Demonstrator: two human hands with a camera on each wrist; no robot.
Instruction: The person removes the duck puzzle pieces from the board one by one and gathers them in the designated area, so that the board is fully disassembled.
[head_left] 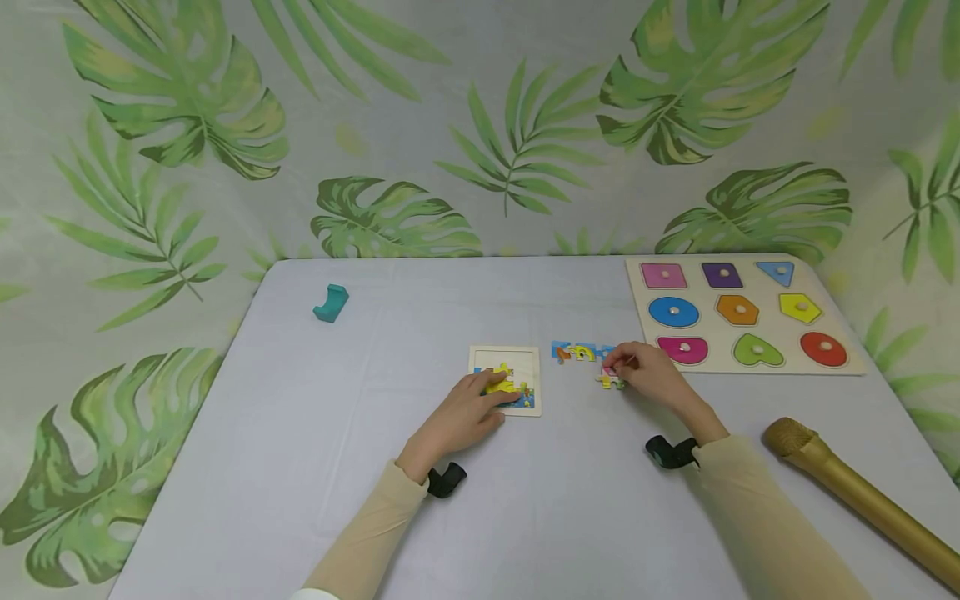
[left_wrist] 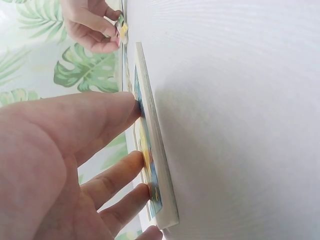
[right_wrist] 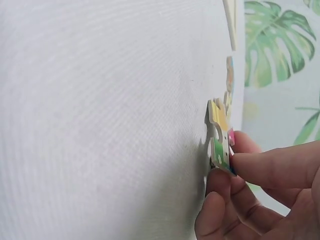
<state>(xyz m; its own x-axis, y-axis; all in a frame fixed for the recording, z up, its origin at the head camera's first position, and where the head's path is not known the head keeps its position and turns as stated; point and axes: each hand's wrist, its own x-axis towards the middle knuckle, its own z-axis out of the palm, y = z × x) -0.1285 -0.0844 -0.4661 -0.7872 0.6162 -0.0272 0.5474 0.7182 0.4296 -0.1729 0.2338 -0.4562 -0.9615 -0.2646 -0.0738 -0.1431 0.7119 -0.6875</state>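
A small wooden jigsaw tray [head_left: 530, 360] lies in the middle of the table, its lower part filled with yellow and blue pieces. My left hand [head_left: 461, 412] rests on it, fingers spread and fairly straight; in the left wrist view the fingertips [left_wrist: 134, 162] touch the picture surface. To the right, my right hand [head_left: 652, 379] pinches a jigsaw piece [right_wrist: 219, 117] between thumb and fingers. Yellow, green and pink show on this piece, which is tilted close to the tabletop. Just beyond it lie several loose jigsaw pieces [head_left: 576, 352] in a row, partly hidden by the right fingers.
A shape board [head_left: 787, 362] with knobbed coloured shapes lies at the back right. A gold microphone [head_left: 847, 483] lies at the right, beside the right forearm. At the back left is a teal curved block [head_left: 333, 303]. A leaf-patterned cloth [head_left: 525, 233] rises behind the table.
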